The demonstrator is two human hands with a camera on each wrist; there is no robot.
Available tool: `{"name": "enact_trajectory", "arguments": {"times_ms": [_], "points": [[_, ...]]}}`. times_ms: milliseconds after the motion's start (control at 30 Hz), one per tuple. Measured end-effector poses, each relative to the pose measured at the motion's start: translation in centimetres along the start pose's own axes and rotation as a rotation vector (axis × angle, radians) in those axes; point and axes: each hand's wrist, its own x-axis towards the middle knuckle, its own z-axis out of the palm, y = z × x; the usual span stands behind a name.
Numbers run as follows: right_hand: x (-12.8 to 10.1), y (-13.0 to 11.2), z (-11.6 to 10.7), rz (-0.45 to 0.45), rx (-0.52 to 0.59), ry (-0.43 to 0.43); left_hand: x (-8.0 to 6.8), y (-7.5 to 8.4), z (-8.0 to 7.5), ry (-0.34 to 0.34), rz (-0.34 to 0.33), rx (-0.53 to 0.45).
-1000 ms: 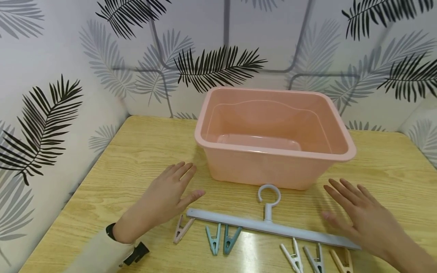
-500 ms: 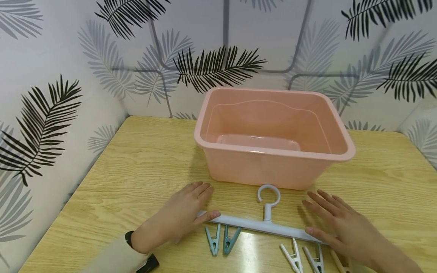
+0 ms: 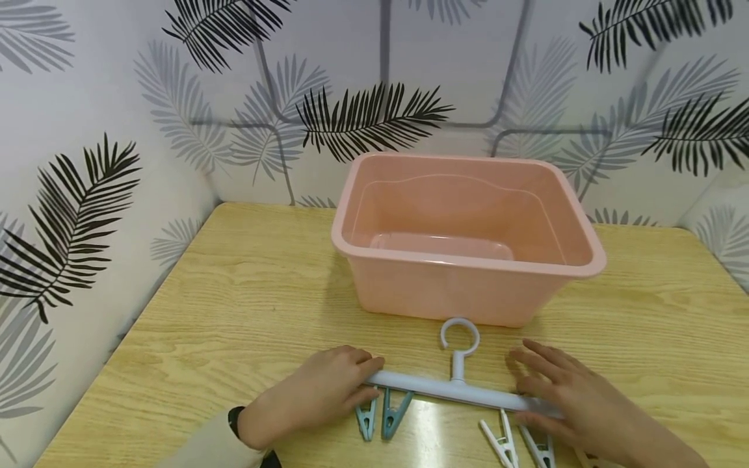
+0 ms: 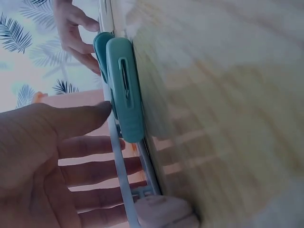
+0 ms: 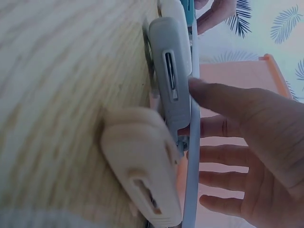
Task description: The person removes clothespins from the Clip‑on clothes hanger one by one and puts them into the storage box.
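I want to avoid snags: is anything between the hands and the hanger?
Nothing visible blocks them: the left hand and right hand are at the hanger. A teal clip and a grey clip sit near the thumbs.

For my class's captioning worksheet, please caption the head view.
Left hand and right hand at a pale clip hanger near a pink tub on a wood-grained table.

Home-type spot, it seems, exact room can't be told. Walls (image 3: 328, 39) covered in leaf print (image 3: 374, 120), wood-grain tabletop (image 3: 246, 279) set beside them, household-style pink tub (image 3: 445, 289) and clip hanger (image 3: 458, 389) laid out.
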Motion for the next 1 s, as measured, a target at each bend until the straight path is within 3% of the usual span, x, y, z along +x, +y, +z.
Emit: {"name": "enact_trajectory", "arguments": {"times_ms": [167, 400, 867, 1000], "points": [[-0.1, 0.1, 0.1, -0.042, -0.036, -0.005, 0.0, 0.3, 0.1, 0.022, 0.017, 0.053], [-0.1, -0.1, -0.1, -0.018, -0.006, -0.078, 0.3, 0.4, 0.1, 0.035, 0.016, 0.115], [0.4, -0.8, -1.0, 0.104, 0.104, -0.079, -0.6, 1.0, -1.1, 0.058, -0.019, 0.063], [0.7, -1.1, -1.5, 0.113, 0.119, -0.037, -0.9, 1.2, -1.9, 0.056, -0.028, 0.052]]}}
